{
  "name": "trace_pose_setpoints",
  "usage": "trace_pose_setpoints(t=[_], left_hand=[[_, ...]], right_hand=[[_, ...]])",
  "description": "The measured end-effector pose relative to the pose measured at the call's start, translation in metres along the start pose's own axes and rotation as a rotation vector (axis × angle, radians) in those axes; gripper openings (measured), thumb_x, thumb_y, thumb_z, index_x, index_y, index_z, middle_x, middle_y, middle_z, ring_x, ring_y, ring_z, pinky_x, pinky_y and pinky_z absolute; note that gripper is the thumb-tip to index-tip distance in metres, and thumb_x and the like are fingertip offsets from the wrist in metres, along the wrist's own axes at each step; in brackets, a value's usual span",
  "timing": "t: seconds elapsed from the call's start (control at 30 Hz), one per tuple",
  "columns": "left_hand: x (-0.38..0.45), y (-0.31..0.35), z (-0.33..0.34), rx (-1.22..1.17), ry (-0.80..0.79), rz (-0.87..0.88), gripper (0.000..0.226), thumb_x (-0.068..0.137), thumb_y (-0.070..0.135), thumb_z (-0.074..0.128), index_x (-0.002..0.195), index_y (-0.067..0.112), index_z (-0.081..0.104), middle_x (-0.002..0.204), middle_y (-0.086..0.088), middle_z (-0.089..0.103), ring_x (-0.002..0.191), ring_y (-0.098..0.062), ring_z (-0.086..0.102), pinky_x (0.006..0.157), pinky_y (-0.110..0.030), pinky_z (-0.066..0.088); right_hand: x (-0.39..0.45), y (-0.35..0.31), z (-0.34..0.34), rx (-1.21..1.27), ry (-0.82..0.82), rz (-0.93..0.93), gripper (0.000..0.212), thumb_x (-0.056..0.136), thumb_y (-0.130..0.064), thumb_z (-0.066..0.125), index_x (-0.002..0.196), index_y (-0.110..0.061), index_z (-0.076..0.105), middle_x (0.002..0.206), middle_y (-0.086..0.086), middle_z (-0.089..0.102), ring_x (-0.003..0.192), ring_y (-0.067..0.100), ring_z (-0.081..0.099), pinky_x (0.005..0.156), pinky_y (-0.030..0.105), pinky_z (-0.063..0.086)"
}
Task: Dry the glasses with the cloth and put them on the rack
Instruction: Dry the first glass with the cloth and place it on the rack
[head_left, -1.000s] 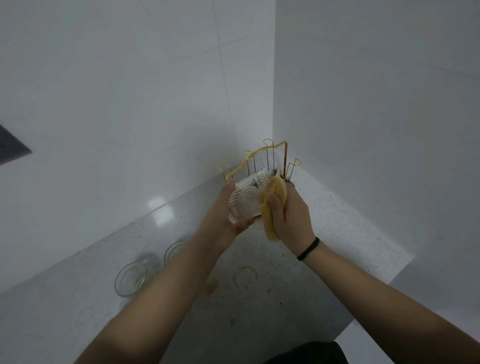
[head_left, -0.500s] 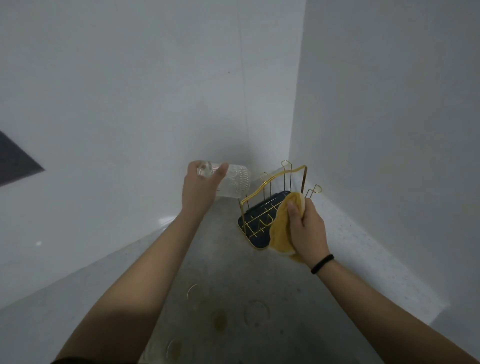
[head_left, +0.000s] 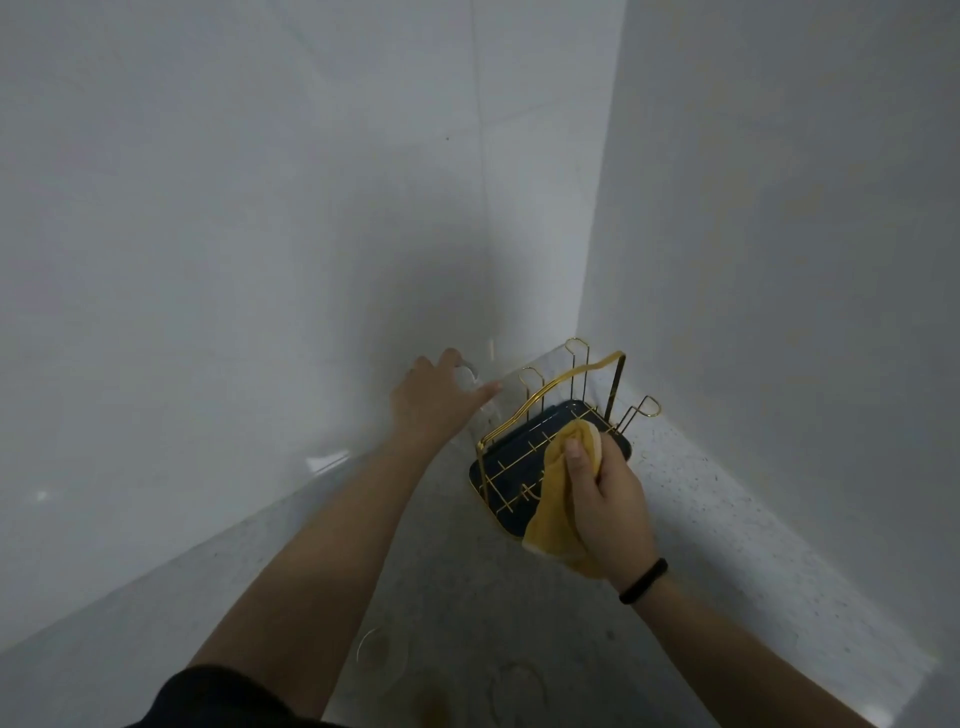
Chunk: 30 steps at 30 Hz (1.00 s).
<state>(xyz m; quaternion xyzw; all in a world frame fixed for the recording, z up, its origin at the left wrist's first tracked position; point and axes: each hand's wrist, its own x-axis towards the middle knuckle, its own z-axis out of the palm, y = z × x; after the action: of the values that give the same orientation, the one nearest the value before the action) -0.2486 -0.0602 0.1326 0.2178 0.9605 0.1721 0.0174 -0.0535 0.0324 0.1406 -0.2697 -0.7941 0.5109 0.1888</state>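
A gold wire rack on a dark tray stands in the corner of the speckled counter. My left hand grips a clear ribbed glass just left of the rack, by its near-left prong; most of the glass is hard to see against the wall. My right hand holds a bunched yellow cloth above the rack's front edge, and the cloth hangs down below my fist.
White walls close in on the left, back and right of the corner. Another clear glass stands on the counter near my left forearm. Ring-shaped water marks lie at the bottom of the view.
My left hand has carried the glass away from the cloth and down toward the rack's left side. My right hand with the cloth stays near the rack's front.
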Motion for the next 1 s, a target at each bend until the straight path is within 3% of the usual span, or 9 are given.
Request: trace_pose_setpoints(t=[0.33,0.5,0.67,0.9,1.0], left_hand=[[0.009,0.000,0.034,0.094,-0.117,0.020,0.075,0.079,0.079,0.043,0.128,0.022,0.045,0.122,-0.014,0.050,0.108,-0.029,0.056,0.085,-0.037,0.047],[0.006,0.001,0.034,-0.034,-0.069,-0.017,0.060,0.092,0.067,0.031,0.126,0.021,0.049,0.125,-0.014,0.044,0.106,-0.028,0.057,0.088,-0.037,0.046],[-0.003,-0.002,0.036,-0.089,-0.008,0.024,0.042,0.098,0.051,0.037,0.125,0.021,0.051,0.123,-0.012,0.044,0.103,-0.026,0.058,0.080,-0.033,0.047],[-0.007,-0.005,0.033,-0.176,-0.050,-0.015,0.043,0.099,0.050,0.037,0.128,0.022,0.048,0.128,-0.012,0.041,0.106,-0.027,0.057,0.083,-0.034,0.046],[-0.022,-0.006,0.024,-0.269,-0.018,-0.077,0.046,0.099,0.048,0.036,0.132,0.017,0.046,0.130,-0.014,0.042,0.105,-0.027,0.056,0.080,-0.029,0.040]], right_hand=[[0.003,0.007,0.001,0.012,-0.016,0.070,0.013,0.095,-0.031,0.036,0.104,-0.023,0.043,0.081,-0.016,0.050,0.070,-0.001,0.049,0.057,0.011,0.035],[0.002,0.007,0.001,-0.002,-0.027,0.085,0.013,0.096,-0.030,0.035,0.105,-0.024,0.041,0.081,-0.019,0.048,0.069,-0.002,0.048,0.056,0.007,0.033],[0.000,0.006,0.004,-0.009,-0.029,0.085,0.016,0.095,-0.032,0.035,0.105,-0.023,0.043,0.080,-0.017,0.049,0.069,-0.002,0.048,0.056,0.009,0.034],[-0.006,0.004,0.002,0.025,-0.009,0.108,0.018,0.095,-0.034,0.035,0.103,-0.021,0.046,0.079,-0.014,0.052,0.069,-0.001,0.050,0.055,0.011,0.035],[-0.015,0.001,-0.001,0.091,-0.009,0.151,0.021,0.095,-0.036,0.034,0.106,-0.021,0.046,0.082,-0.014,0.051,0.072,-0.001,0.049,0.058,0.012,0.036]])
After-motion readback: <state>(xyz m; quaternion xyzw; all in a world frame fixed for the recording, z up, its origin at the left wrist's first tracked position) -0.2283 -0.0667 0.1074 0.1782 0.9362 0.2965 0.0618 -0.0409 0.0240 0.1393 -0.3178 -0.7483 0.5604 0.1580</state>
